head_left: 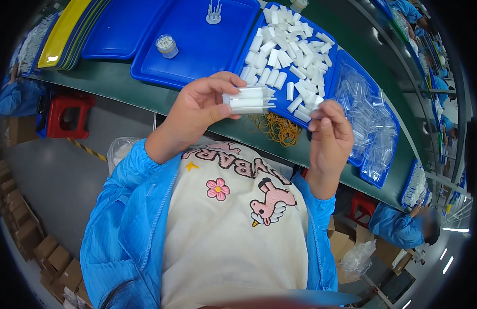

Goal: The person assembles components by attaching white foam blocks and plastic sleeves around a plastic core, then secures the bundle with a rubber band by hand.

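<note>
My left hand (197,105) is closed around a bundle of clear tubes (248,100) with white cylinders inside. Thin white rods stick out of the bundle's right end. Apart from it, to the right, my right hand (331,136) pinches a small whitish piece (316,101) between thumb and fingers; the fingers partly hide it. Just beyond that hand, a heap of short white cylinders (292,49) fills much of a blue tray (281,100). Tan rubber bands (279,129) lie in a loose pile on the dark green table (145,96) between my hands.
A larger blue tray (207,51) holds a round banded bundle (166,46) and an upright cluster of white rods (213,14). Clear tubes (370,113) are heaped in trays at right. Stacked yellow-topped trays (58,46), red stools (68,116) and a co-worker's blue sleeve (395,226) flank the table.
</note>
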A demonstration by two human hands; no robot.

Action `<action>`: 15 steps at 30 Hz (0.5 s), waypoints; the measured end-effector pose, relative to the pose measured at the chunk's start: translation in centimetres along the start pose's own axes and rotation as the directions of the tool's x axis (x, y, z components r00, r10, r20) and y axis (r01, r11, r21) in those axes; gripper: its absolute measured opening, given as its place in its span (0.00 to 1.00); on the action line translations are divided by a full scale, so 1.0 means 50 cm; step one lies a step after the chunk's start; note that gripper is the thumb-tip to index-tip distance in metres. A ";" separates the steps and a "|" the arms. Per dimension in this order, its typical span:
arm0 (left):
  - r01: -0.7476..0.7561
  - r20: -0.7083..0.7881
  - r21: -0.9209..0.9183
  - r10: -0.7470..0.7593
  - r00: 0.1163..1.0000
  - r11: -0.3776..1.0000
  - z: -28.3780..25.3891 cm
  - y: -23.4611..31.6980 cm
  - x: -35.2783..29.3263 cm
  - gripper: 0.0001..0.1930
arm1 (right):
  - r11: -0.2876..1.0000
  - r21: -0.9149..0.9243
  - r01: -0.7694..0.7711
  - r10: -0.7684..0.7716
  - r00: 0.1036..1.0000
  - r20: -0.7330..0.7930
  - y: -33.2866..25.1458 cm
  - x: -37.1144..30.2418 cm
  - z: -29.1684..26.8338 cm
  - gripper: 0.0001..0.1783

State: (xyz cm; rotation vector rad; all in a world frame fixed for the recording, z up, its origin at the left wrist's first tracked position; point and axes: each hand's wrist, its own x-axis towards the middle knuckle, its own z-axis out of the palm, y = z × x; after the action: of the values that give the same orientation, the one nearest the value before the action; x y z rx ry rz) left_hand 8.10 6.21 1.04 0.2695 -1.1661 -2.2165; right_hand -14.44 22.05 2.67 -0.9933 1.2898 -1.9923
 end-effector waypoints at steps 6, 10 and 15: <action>-0.084 0.092 0.044 0.080 0.993 0.995 -0.003 0.002 -0.003 0.17 | 0.991 -0.024 -0.130 0.130 0.991 -0.010 0.002 -0.015 0.068 0.19; -0.147 0.115 0.104 0.135 0.984 0.984 -0.007 0.002 -0.006 0.18 | 0.987 -0.032 -0.156 0.156 0.987 0.029 -0.006 -0.012 0.092 0.16; -0.167 0.116 0.114 0.153 0.981 0.979 -0.010 0.003 -0.006 0.18 | 0.993 -0.030 -0.111 0.112 0.992 0.055 0.001 -0.009 0.101 0.13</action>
State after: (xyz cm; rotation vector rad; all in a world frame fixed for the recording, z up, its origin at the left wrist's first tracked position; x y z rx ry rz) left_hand 8.63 5.99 0.84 0.1034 -1.3373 -2.0431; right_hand -10.02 19.82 3.85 -0.9620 1.3157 -1.8542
